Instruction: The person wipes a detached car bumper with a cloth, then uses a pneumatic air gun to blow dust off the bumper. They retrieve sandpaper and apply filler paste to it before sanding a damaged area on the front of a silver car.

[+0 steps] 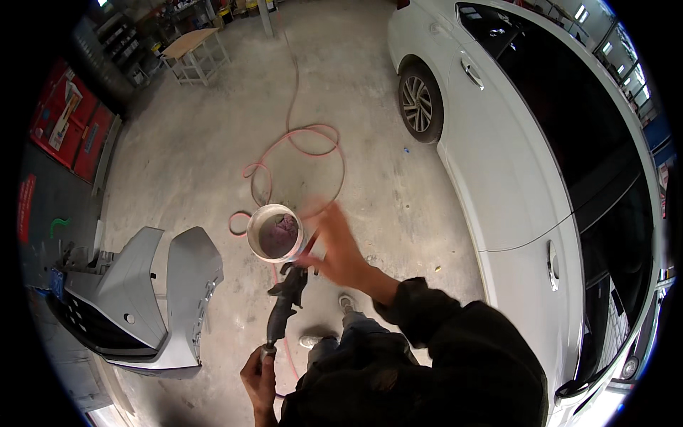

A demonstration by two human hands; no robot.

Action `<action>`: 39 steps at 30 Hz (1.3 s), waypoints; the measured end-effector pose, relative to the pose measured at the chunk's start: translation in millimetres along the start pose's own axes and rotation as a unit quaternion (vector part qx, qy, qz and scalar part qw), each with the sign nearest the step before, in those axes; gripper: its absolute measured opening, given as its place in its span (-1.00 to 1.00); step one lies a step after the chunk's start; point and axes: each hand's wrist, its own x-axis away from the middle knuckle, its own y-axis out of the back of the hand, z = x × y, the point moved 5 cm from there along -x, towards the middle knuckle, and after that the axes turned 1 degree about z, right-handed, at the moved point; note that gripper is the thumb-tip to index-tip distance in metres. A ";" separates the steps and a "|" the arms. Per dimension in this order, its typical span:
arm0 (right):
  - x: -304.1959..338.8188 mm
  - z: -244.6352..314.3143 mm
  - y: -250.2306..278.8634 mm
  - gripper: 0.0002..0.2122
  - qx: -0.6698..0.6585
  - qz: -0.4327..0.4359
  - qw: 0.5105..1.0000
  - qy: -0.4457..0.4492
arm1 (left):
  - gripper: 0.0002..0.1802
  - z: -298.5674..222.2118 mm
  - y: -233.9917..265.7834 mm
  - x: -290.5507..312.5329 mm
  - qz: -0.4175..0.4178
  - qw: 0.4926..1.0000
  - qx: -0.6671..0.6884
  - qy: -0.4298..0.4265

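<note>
In my left hand (260, 375) is the metal lower end of a black gun-shaped tool (282, 311), with fingers and thumb closed round it. The tool points away from me. At its far end is a white cup (254, 245), its open mouth facing up, with a purplish lumpy mass (286, 229) inside. My right hand (338, 249) is at the right side of the cup, its thumb toward the top of the tool. Motion smears its fingers, so their grip cannot be made out.
A pink-red hose (343, 167) lies in loops on the concrete floor ahead. To the right stands a white car (491, 156). Grey bumper parts (192, 263) lie at left, near a red cabinet (89, 153). A small wood-topped table (191, 43) is at the far left.
</note>
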 end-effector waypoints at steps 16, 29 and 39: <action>26.8 156.2 12.4 -0.73 -0.245 0.626 0.732 0.112 | -0.49 -62.2 86.1 76.4 0.241 0.967 -0.062 -0.049; -9.6 266.4 -30.3 -0.81 -0.179 0.647 0.708 0.217 | -0.67 -56.1 166.8 104.3 0.151 0.972 -0.074 -0.161; -69.8 272.1 -224.1 -0.54 -0.209 0.313 0.918 0.123 | -0.57 77.0 168.0 55.7 -0.181 0.983 0.020 -0.030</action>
